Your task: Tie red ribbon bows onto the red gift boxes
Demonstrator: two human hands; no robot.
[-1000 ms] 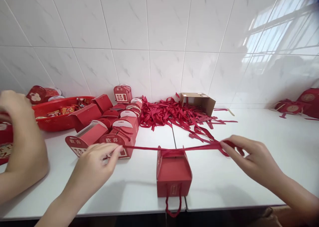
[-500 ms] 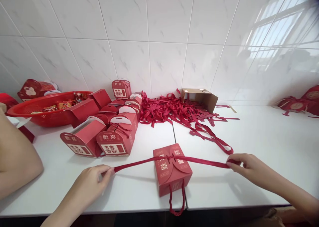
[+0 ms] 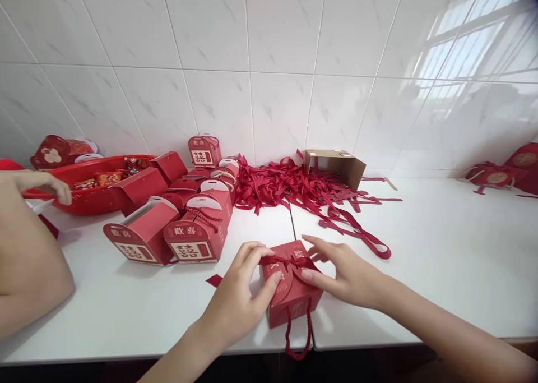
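Note:
A red gift box (image 3: 294, 310) with gold characters sits on the white table in front of me. A red ribbon (image 3: 290, 261) is tied across its top, and a red cord handle (image 3: 290, 346) hangs from the near side. At the box's left side is my left hand (image 3: 237, 293), thumb and forefinger apart on its top near the ribbon; a ribbon tail (image 3: 214, 280) shows beyond that hand. My right hand (image 3: 347, 271) reaches over the right edge, thumb touching the top by the ribbon and fingers spread. Neither hand visibly pinches the ribbon.
Several red boxes (image 3: 197, 243) stand to the left, beside a red plastic basket (image 3: 79, 201) of wrapped snacks. Another person's hand (image 3: 50, 187) is at the basket. Loose red ribbons (image 3: 273, 184) lie along the wall by a cardboard box (image 3: 357, 172). Red bags (image 3: 496, 172) are at far right.
Both my hands have let go of the outstretched ribbon ends and come inward to the box. The other person's hand has appeared at the basket.

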